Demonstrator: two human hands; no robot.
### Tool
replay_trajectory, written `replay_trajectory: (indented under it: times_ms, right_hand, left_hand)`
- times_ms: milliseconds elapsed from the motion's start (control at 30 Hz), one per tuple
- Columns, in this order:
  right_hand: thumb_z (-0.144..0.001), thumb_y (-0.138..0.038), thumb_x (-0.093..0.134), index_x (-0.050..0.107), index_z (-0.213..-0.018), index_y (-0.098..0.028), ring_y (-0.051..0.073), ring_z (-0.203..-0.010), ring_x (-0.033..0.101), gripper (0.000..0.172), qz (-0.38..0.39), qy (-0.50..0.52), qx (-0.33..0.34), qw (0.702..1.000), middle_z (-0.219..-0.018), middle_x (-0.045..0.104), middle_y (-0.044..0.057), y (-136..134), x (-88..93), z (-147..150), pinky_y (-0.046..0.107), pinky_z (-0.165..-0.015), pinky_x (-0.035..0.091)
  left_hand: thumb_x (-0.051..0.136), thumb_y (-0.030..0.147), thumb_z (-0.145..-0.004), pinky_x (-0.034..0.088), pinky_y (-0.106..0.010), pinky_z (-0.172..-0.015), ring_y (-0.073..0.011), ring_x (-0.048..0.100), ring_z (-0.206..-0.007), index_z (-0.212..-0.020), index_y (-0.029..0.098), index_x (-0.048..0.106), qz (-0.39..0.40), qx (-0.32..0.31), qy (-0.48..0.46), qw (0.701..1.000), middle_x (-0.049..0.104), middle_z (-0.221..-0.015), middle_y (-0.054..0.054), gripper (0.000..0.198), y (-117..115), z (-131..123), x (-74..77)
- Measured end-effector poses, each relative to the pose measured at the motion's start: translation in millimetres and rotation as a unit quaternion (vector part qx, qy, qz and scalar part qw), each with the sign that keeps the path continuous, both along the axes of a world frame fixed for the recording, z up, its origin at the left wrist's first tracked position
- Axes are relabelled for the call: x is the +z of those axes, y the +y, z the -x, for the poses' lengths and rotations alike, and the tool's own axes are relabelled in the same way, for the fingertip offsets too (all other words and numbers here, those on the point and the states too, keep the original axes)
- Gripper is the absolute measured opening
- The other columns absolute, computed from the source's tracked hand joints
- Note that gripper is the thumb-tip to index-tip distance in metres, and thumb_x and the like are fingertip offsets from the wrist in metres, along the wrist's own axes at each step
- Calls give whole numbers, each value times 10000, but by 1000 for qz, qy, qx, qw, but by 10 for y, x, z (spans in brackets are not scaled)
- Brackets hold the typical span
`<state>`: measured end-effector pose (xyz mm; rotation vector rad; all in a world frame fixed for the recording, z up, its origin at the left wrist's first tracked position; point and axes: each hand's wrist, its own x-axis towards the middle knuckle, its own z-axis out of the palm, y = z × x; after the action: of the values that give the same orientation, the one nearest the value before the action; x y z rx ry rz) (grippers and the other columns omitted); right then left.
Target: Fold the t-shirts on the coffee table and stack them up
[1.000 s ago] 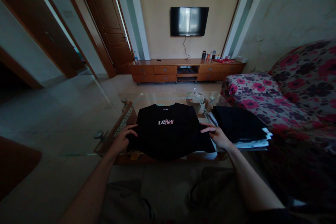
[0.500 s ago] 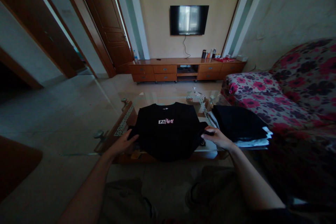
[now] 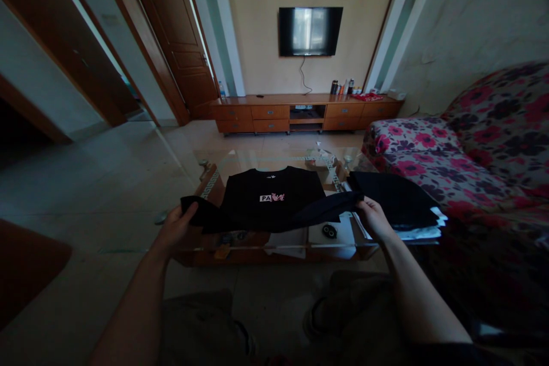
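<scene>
A black T-shirt (image 3: 249,186) with a white and pink print lies on the glass coffee table (image 3: 257,245), its neckline pointing away from me. Its near edge is stretched sideways between my hands and lifted a little. My left hand (image 3: 178,226) pinches the left corner of that edge. On the other side, my right hand (image 3: 373,216) is closed on the right corner, beside a stack of folded clothes (image 3: 390,200) with black fabric on top and white below.
Papers and a small black object (image 3: 329,231) show through the glass near the front edge. A flowered sofa (image 3: 429,166) stands at the right. Across the floor is a wooden TV cabinet (image 3: 270,114) below a wall television (image 3: 309,32).
Both hands have moved outward and slightly up with the T-shirt's near edge. That edge is now pulled wide and drawn back from the table's front, uncovering the glass there.
</scene>
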<state>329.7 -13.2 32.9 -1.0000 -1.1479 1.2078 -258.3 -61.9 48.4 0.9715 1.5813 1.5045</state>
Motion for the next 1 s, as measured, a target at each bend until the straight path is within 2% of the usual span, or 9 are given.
replay_trajectory:
  times_ms: [100, 167, 367, 500, 667, 833, 1000]
  right_hand:
    - [-797, -420, 817, 753, -892, -249, 246, -929, 702, 206, 5, 47, 9, 999, -875, 769, 14, -20, 53, -21, 351, -832, 557]
    - [-817, -440, 823, 751, -932, -246, 227, -908, 703, 237, 14, 45, 28, 998, -893, 771, 15, -43, 78, -41, 344, -847, 551]
    - [-826, -425, 849, 746, -897, -214, 144, -772, 660, 245, 26, 41, 54, 997, -833, 736, -9, -86, 74, -64, 259, -764, 526]
    - [-838, -440, 832, 737, -929, -216, 168, -806, 681, 260, 15, 50, 27, 998, -858, 747, 6, -88, 104, -61, 280, -773, 546]
    - [-822, -484, 828, 707, -956, -248, 224, -913, 709, 297, -5, 75, -26, 997, -924, 754, 27, -83, 167, -99, 340, -828, 576]
    - [-807, -476, 840, 672, -915, -269, 195, -872, 688, 288, -39, 76, -69, 994, -873, 719, 1, -55, 175, -177, 331, -847, 566]
    - [-826, -484, 810, 645, -900, -279, 188, -815, 668, 273, -39, 64, -74, 994, -846, 691, 1, -62, 206, -203, 319, -791, 565]
  left_hand:
    - [882, 452, -703, 643, -351, -795, -293, 760, -921, -1056, 152, 744, -31, 13, -106, 994, 784, -911, -91, 484, -56, 11, 64]
    - [868, 406, -732, 647, -367, -830, -300, 762, -962, -1084, 147, 732, -50, 16, -142, 988, 784, -925, -95, 458, -89, 9, 94]
    - [871, 473, -723, 661, -375, -807, -322, 760, -991, -1057, 155, 730, -37, 19, -128, 991, 785, -931, -95, 482, -122, 11, 122]
    - [876, 411, -732, 656, -357, -834, -293, 760, -987, -1108, 154, 719, -61, 24, -127, 990, 786, -955, -75, 482, -136, 5, 164]
    - [846, 359, -782, 653, -367, -871, -284, 748, -1036, -1104, 182, 724, -88, 26, -148, 985, 787, -1012, -56, 388, -171, 46, 192]
    - [826, 343, -806, 628, -380, -945, -272, 707, -1142, -1090, 204, 720, -153, 19, -174, 973, 778, -1112, -60, 333, -155, 122, 167]
    - [835, 346, -789, 615, -391, -964, -261, 693, -1139, -1095, 223, 717, -145, 20, -180, 973, 762, -1135, -50, 350, -146, 122, 164]
